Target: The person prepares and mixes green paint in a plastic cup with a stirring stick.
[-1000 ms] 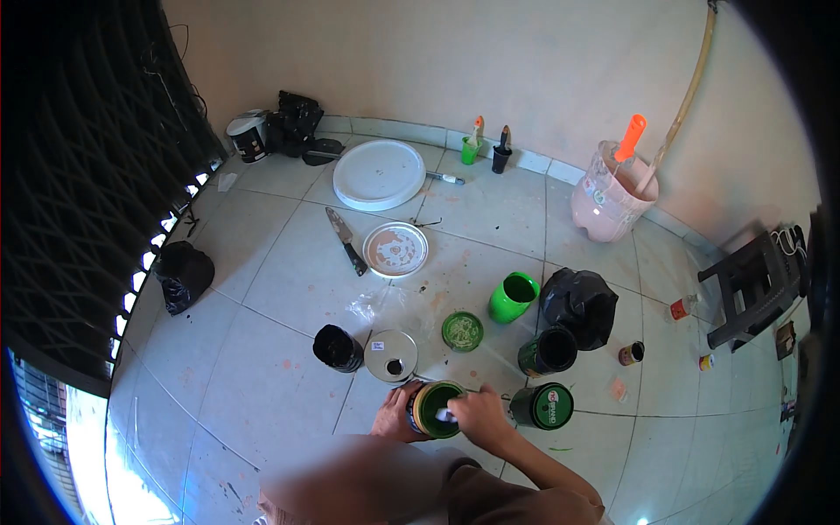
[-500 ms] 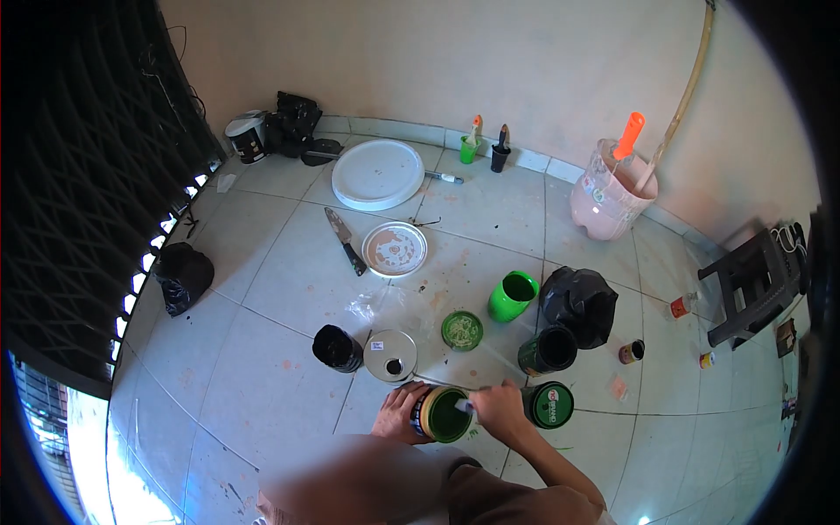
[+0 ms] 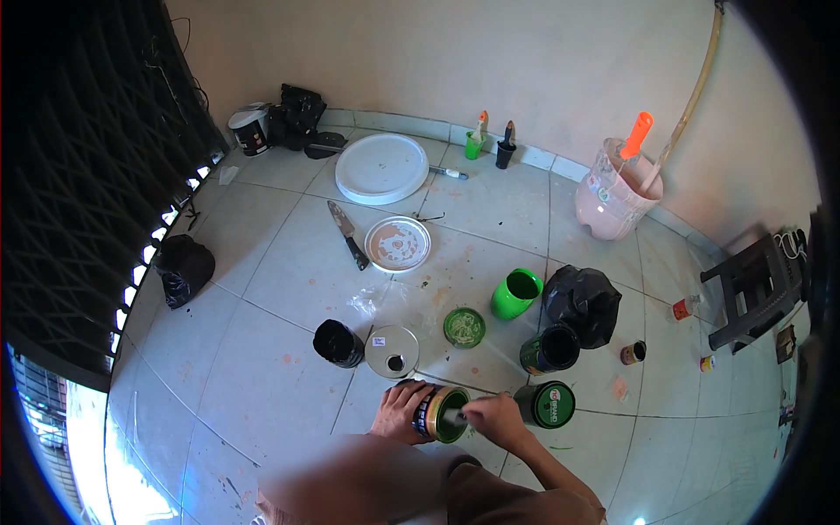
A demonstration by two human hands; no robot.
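My left hand [image 3: 401, 411] is wrapped round the side of a paint can [image 3: 425, 415] that leans with its open mouth to the right, green inside. My right hand [image 3: 494, 418] is closed on a small scraping tool [image 3: 457, 417], whose end is inside the can's mouth. Just right of my right hand stands a closed can with a green lid [image 3: 554, 405]. Beyond the held can lie a round metal lid [image 3: 392, 352] with a dark hole and a green-smeared lid [image 3: 464, 328].
A black-wrapped container [image 3: 338, 343] stands left. Ahead are a green cup [image 3: 516, 294], an open dark can [image 3: 556, 349], a black bag [image 3: 582, 306], a knife [image 3: 349, 236] and a white lid [image 3: 381, 169]. A pink bucket [image 3: 612, 197] and a dark stool [image 3: 757, 289] are right.
My right hand has moved slightly left, and the tool now reaches deeper into the can. The view has shifted a little. My left hand keeps its grip.
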